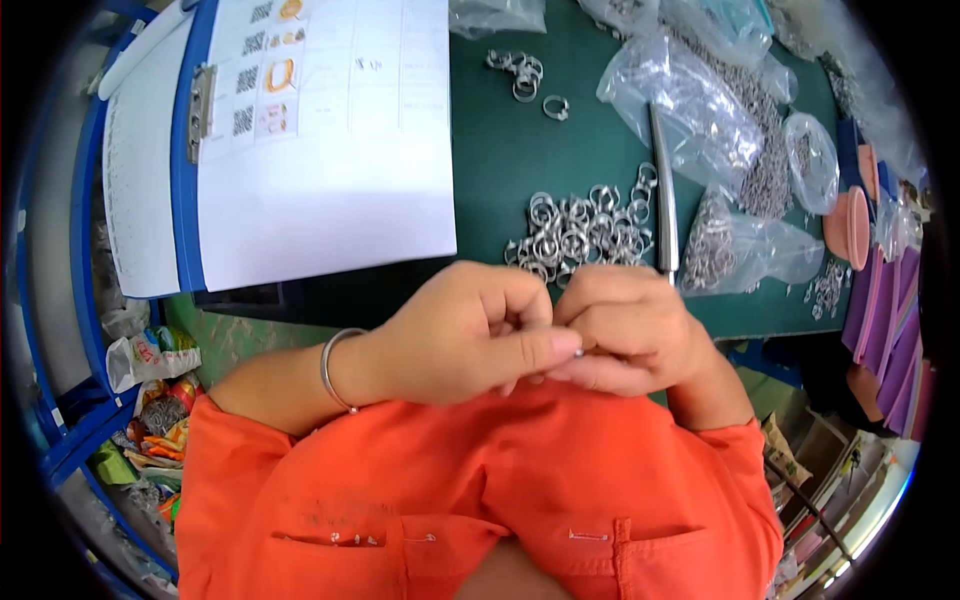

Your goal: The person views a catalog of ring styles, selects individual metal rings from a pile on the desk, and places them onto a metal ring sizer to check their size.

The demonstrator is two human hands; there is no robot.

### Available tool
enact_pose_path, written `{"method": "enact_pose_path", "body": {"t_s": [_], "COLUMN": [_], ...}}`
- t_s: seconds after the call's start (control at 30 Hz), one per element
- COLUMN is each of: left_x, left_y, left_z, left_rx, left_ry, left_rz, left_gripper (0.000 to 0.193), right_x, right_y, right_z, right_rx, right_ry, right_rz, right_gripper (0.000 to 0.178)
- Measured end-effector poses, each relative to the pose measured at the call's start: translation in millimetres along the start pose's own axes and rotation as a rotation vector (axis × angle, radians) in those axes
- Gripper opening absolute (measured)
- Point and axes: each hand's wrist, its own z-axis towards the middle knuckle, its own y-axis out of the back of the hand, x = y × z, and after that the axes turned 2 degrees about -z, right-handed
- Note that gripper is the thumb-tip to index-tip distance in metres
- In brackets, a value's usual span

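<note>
Ring [584, 349] being pinched between both hands, low at centre, mostly hidden by fingertips.
Left hand [465, 335] and right hand [635, 330] are closing narrowly on it, thumbs meeting. Ring pile [580, 232] is lying loose at 12 o'clock beside one steel mandrel [664, 195]. Four clear bags [690, 110] at 1 o'clock are holding more metal pieces. One clipboard [190, 150] is sitting at 10 o'clock.

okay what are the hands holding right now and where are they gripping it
Both hands, left hand and right hand, pinch something tiny between their fingertips; it is hidden, so what it is cannot be told.
</note>
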Motion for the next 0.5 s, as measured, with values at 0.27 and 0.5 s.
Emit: {"method": "enact_pose_path", "body": {"t_s": [0.27,0.5], "left_x": [5.8,11.7], "left_y": [-2.0,-6.2], "left_z": [2.4,1.1], "left_rx": [-0.050,-0.061], "left_ry": [0.108,0.101], "left_rz": [-0.358,-0.442], "left_gripper": [0.024,0.026], "right_x": [-5.4,-9.2], "right_y": [-7.9,-8.9], "right_z": [-2.9,-7.6], "right_rx": [-0.078,-0.082], "right_ry": [0.037,0.047], "right_rz": [0.038,0.108], "right_gripper": [0.015,0.012]}}
